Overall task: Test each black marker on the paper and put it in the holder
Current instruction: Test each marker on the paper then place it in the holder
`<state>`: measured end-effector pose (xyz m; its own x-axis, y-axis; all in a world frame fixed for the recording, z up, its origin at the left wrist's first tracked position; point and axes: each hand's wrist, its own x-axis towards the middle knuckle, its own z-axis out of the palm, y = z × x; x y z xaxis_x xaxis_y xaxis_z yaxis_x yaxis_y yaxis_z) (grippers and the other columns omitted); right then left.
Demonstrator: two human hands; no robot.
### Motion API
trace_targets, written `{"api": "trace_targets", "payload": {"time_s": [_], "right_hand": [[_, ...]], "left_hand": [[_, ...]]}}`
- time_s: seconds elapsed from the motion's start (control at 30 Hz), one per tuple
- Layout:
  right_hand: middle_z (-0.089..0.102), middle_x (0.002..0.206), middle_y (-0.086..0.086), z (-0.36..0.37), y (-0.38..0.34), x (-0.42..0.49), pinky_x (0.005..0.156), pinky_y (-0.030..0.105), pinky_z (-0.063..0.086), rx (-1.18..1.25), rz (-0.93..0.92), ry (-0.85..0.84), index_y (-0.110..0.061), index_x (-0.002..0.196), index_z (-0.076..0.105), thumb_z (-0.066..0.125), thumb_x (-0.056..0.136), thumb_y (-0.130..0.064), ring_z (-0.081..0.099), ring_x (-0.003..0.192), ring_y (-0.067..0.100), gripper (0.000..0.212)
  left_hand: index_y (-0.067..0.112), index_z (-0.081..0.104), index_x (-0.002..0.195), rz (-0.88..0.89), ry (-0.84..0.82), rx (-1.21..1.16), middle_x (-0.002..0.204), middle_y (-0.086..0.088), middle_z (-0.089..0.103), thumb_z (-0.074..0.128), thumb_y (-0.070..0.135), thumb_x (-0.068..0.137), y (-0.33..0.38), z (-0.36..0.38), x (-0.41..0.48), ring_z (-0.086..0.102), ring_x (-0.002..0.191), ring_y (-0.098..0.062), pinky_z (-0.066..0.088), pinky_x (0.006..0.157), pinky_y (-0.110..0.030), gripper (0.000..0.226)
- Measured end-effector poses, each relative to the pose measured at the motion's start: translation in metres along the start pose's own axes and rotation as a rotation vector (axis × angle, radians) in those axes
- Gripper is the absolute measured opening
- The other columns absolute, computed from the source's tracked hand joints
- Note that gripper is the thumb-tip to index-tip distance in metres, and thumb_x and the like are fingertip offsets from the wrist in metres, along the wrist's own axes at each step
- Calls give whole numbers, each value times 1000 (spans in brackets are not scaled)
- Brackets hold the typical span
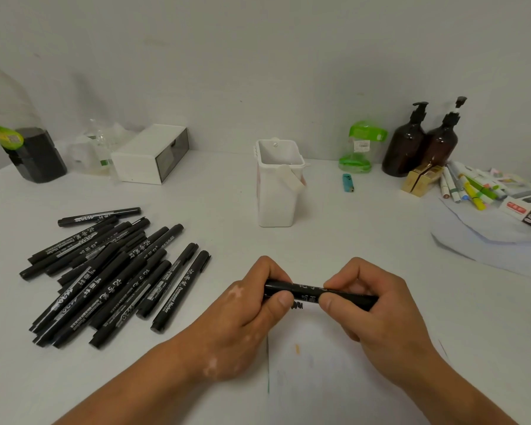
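Both hands meet on the near side of the holder (276, 194), and I've got a clear look at them. The left hand (252, 305) has fingers and thumb curled tight round one end of a single black marker (307, 291). The right hand (368, 305) wraps the other end, thumb pressed on the barrel. The marker lies level and crossways between them, just above the far edge of the paper (334, 378), which lies nearer to me than the holder.

Right under the marker there's a small black scribble (297, 306) on that sheet. So I read the test mark as made and this as the cap step, though I can't tell from here whether the cap is seated or which end it's on.

Left of the holder and nearer me, a big pile of markers (111, 271) lies on the table (365, 240), well apart from the hands. Nothing pokes out of the holder's open top, so I judge we're early in the job.

Next move, as I see it: press the cap home, let one hand go, carry the marker forward and drop it upright through the square mouth. Mind the flap (292, 176) hanging over the holder's front rim.
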<state>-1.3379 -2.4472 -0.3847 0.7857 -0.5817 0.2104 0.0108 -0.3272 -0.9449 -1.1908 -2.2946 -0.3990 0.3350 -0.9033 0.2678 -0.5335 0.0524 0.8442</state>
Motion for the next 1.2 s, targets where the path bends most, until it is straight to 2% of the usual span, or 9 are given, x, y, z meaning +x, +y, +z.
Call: {"api": "trace_targets", "payload": {"time_s": [0.4,0.5,0.63,0.73,0.87,0.93,1.0,1.13,1.2], "right_hand": [[55,48,-4,1,-1,-1,48,21,35,10,-26,-3,-29,72,66,73,63,-42,41,44,11,17],[63,57,-3,2,-2,1,51,17,41,-28,-100,-22,-34,79,68,75,69,-44,50,49,9,16],[72,72,-11,9,1,0,59,9,45,-42,-125,-1,-42,88,65,73,73,-48,60,60,1,18],[75,90,-10,14,4,-3,68,19,53,-86,-100,-69,-42,97,64,67,78,-50,67,75,7,21],[74,102,-17,13,5,-3,80,15,50,-283,-270,-49,-38,90,72,67,83,-43,70,96,10,10],[74,89,-12,9,3,-2,74,17,52,-299,-281,42,-37,87,74,74,84,-35,70,83,12,3],[73,78,-6,6,-5,-1,70,23,56,-197,-220,97,-39,94,75,81,85,-29,68,71,15,14],[70,80,-3,12,-30,14,64,24,54,-115,-87,-96,-49,110,67,75,82,-41,67,68,12,30],[69,81,-7,16,-38,23,67,22,54,-232,-118,-130,-48,105,69,76,86,-42,67,73,12,21]], "left_hand": [[30,46,99,36,15,39,60,13,44,43,40,101,0,1,-2,37,55,-8,31,55,-14,10],[26,52,103,-14,114,-214,70,1,54,56,44,93,-2,3,3,51,67,-19,47,67,-36,20],[18,62,105,-48,203,-610,79,-4,64,76,29,79,-6,5,12,60,72,-24,53,73,-34,31],[17,71,100,-88,240,-665,79,-1,67,80,31,73,-10,5,15,61,69,-22,52,71,-37,32],[20,74,98,-80,278,-529,88,4,72,72,41,78,-10,-3,13,66,81,-14,52,76,-24,29],[24,72,101,-69,275,-483,92,-1,74,67,44,82,-7,-7,11,69,88,-15,52,80,-22,28],[27,72,102,-62,257,-408,85,1,73,66,42,84,-6,-11,10,67,80,-12,50,75,-17,24],[31,74,104,-44,197,-205,78,11,66,68,41,87,-5,-12,8,56,70,-8,46,67,-22,21],[34,74,105,-20,175,-186,82,10,67,67,44,88,-6,-12,7,58,72,-9,50,69,-26,21]]}}
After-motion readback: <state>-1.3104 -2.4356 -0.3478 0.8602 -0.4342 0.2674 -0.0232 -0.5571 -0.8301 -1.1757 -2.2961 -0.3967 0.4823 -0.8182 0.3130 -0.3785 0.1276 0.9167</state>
